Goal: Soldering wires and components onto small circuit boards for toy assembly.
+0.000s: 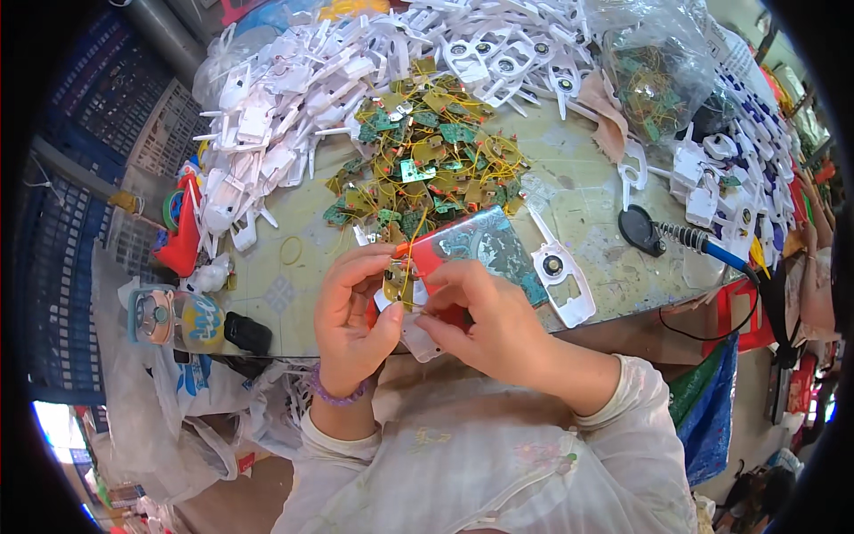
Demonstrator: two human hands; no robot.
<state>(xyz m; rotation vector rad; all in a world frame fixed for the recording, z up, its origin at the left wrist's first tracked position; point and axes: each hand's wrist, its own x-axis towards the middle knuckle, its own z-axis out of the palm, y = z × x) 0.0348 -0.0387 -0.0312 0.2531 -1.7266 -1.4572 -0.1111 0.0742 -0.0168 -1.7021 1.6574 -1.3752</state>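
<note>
In front of my body, my left hand (349,307) is closed around a white plastic housing (421,343), with a small brown circuit board (397,285) at its upper part. A yellow wire rises from the board. The fingers of my right hand (498,325) are bent in a pinch at the right edge of the same housing; the fingertips partly hide it. Just beyond my hands lies a flat red and dark patterned piece (485,249). Right of it rests a white handled housing (569,289) with a round speaker.
A heap of wired circuit boards (427,169) covers the table's middle. White plastic housings (294,116) are piled behind and left. At right, a soldering iron (712,247) lies beside a round black lid (639,230). A bottle (153,316) stands at the left edge.
</note>
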